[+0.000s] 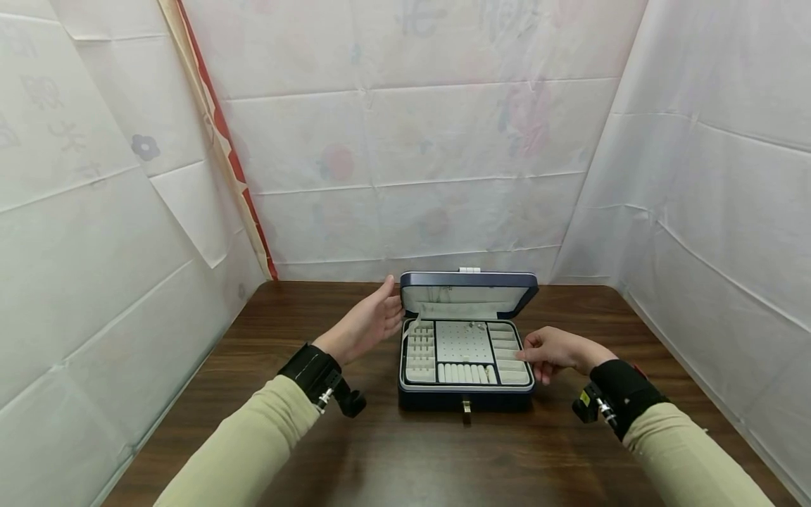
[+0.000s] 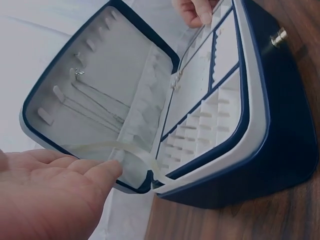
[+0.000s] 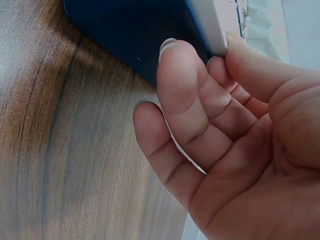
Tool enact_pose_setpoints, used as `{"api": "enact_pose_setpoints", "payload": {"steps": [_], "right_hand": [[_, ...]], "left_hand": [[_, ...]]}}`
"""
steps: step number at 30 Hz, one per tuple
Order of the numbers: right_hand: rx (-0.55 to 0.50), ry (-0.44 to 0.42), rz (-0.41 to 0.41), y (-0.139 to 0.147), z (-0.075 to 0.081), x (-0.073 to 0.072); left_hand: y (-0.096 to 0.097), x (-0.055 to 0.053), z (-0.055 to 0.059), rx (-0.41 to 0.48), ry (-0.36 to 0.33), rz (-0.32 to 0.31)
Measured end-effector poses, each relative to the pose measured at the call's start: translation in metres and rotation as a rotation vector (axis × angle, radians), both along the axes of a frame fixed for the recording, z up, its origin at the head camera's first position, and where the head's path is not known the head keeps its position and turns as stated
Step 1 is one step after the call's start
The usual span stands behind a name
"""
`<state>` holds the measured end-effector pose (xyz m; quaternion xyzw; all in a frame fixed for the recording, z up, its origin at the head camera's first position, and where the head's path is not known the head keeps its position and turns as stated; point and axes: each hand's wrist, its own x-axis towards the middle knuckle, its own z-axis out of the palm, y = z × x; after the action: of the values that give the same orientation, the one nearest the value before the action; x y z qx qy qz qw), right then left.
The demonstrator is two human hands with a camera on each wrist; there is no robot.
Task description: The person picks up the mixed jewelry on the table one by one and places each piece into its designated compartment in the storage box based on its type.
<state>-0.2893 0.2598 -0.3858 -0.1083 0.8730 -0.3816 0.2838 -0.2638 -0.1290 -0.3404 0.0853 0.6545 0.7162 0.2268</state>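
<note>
A dark blue jewelry box (image 1: pixel 437 401) stands on the table with its lid (image 1: pixel 469 280) raised. Cream compartments, a dotted earring panel (image 1: pixel 459 343) and a row of ring rolls (image 1: pixel 465 374) fill the inside. My left hand (image 1: pixel 369 320) is held beside the lid's left edge, fingers extended and palm turned toward it. Thin necklaces hang from hooks (image 2: pixel 59 94) inside the lid, and a pale ribbon (image 2: pixel 132 149) joins lid and base. At the box's right side, my right hand (image 1: pixel 560 350) pinches the rim between thumb and forefinger, the other fingers loosely bent along the outer wall.
The box sits on a dark wooden table (image 1: pixel 405 458), in front of a white sheet (image 1: pixel 405 141) hung along the back. More white sheeting (image 1: pixel 722 211) hangs at both sides. A metal latch (image 1: pixel 467 406) projects from the box's front.
</note>
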Motion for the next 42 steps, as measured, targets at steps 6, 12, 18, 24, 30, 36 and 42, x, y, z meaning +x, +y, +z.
{"api": "enact_pose_setpoints", "payload": {"steps": [6, 12, 18, 24, 30, 36, 42], "right_hand": [[-0.001, 0.006, 0.002, 0.000, -0.001, -0.001], [0.011, 0.006, -0.011, -0.001, -0.002, -0.002], [-0.001, 0.013, -0.003, -0.001, -0.003, -0.001], [-0.013, 0.031, 0.003, -0.001, -0.003, 0.001], [-0.025, 0.031, -0.004, -0.002, -0.003, 0.002], [-0.038, 0.034, -0.007, -0.001, -0.004, 0.003], [-0.054, 0.049, 0.018, 0.002, -0.004, 0.004]], "left_hand": [[-0.002, 0.005, 0.000, 0.046, -0.039, -0.030], [-0.003, 0.008, 0.000, 0.088, -0.065, -0.061], [-0.004, 0.011, -0.002, 0.100, -0.088, -0.056], [-0.006, 0.015, -0.003, 0.097, -0.103, -0.056], [-0.009, 0.018, -0.007, 0.112, -0.108, -0.087], [-0.011, 0.021, -0.011, 0.137, -0.120, -0.106], [-0.013, 0.023, -0.014, 0.171, -0.145, -0.116]]}}
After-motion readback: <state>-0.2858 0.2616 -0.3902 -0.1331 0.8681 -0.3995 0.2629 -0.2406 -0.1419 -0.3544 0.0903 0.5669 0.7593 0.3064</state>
